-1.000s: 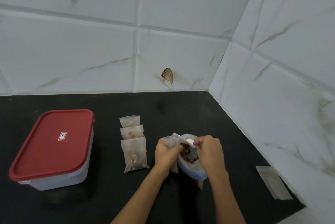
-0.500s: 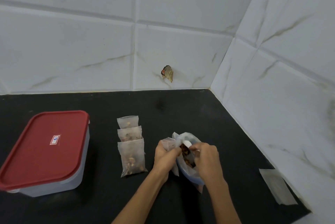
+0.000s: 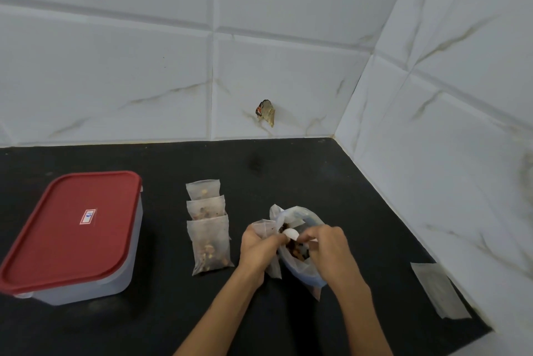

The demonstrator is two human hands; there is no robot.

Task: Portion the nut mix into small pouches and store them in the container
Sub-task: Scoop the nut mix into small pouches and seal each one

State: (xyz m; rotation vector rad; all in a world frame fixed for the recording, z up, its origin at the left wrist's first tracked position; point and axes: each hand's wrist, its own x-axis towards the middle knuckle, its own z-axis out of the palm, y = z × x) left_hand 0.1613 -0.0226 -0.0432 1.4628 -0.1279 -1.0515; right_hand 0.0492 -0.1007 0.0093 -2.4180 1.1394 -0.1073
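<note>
While the left hand [image 3: 259, 249] grips a small translucent white pouch [image 3: 266, 236] with curled fingers, holding its mouth up beside the clear plastic bag of nut mix [image 3: 300, 251], the right hand [image 3: 328, 251] pinches a small white scoop [image 3: 290, 234] at the mouth of that bag. The bag stands on the black bench [image 3: 288, 171] near its front edge, toward the right side, and brown nuts show inside it. Just left of the hands, three filled translucent pouches [image 3: 209, 225] lie in an overlapping row running from front to back. Farther left, near the left edge of the bench, sits a rectangular clear plastic container [image 3: 95, 277] with its red lid [image 3: 69, 228] closed. One flat empty pouch [image 3: 439, 289] lies at the right edge, against the white marbled tile wall [image 3: 447, 139].
</note>
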